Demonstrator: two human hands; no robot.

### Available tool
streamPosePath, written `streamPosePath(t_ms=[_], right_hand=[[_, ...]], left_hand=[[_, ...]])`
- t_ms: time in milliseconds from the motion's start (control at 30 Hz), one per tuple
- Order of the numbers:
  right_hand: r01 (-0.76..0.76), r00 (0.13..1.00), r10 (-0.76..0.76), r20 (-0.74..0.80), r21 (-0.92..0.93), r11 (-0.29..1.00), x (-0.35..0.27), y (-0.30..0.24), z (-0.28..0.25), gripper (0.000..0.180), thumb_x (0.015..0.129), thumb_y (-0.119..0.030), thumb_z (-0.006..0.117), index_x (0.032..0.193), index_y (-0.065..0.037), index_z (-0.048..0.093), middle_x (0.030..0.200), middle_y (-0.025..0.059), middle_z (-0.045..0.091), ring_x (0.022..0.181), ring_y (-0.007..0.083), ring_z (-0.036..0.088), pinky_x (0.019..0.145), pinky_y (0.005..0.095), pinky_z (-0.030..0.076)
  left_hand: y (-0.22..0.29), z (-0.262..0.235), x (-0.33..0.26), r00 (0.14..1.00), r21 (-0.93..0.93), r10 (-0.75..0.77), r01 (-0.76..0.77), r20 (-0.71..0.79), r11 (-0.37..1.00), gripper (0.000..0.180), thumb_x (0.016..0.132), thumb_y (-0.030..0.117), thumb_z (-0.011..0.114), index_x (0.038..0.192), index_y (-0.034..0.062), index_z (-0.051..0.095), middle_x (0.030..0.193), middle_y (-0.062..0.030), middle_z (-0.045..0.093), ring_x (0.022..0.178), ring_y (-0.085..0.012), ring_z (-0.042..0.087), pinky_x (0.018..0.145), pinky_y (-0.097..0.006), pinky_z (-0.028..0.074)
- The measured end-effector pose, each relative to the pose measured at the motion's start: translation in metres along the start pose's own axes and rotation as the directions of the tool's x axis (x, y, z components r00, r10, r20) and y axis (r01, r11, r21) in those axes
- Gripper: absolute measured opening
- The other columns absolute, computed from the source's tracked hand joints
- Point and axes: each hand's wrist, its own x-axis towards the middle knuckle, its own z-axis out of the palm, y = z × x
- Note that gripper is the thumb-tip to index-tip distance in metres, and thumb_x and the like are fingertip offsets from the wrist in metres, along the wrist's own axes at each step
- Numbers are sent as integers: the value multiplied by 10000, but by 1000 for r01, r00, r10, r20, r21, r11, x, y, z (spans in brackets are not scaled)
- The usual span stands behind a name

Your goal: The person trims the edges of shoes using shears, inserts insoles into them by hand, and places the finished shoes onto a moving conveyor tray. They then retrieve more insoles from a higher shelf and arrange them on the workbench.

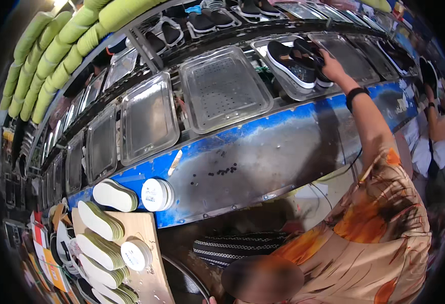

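Observation:
My right hand (330, 66), with a black band on its wrist, reaches out to the far right. Its fingers close on a black shoe (308, 50). Beside that shoe sits another black slip-on shoe (289, 63) with a thick white sole. Both are at a metal tray (303, 95); whether the held shoe still touches it, I cannot tell. Only a bit of my left hand (210, 301) shows at the lower edge, near a curved metal rim (189, 273); most of its fingers are hidden.
Metal trays (225, 86) line a rack beyond the blue-edged metal table (263, 157). Small black bits and white round tubs (154, 195) lie there. Stacked white insoles (98, 220) cover a wooden board (151, 243). Green rolls (55, 55) hang upper left. A co-worker's hand (429, 92) is far right.

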Motion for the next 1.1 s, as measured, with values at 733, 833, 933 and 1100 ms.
streamPosePath(t_ms=[733,833,933,1100], right_hand=[[341,873,-450,-188,896,286,-157,-244,-144,621,634,-39,686,1207,-97,455,851,60,619,782,105,564,688,233,437],[659,554,-737,-387,745,104,-275,-312,-162,628,610,-84,672,1200,-84,456,1086,171,574,931,263,614,800,295,470],[704,-1,-963,-269,684,-191,-382,-357,-165,644,600,-72,617,1223,-127,465,936,103,626,738,275,626,588,342,521],[340,-720,-599,-351,575,-744,-551,-402,-128,562,783,-157,523,1289,-185,280,751,120,559,602,289,597,448,380,457]], left_hand=[[59,-65,-40,997,-697,48,-75,-58,714,301,898,167,489,1116,-40,495,922,-107,596,727,-131,590,603,-220,465],[76,-73,-56,974,-748,95,95,207,656,365,926,177,438,1251,15,404,1003,-76,603,862,-144,594,690,-225,468],[78,-67,-76,983,-966,51,-181,-175,184,400,927,198,432,1278,24,352,1146,-105,513,933,-168,554,772,-273,458],[8,-43,-88,662,-770,-461,-634,-591,77,442,919,265,427,1261,5,321,1135,-134,484,979,-194,503,860,-311,402]])
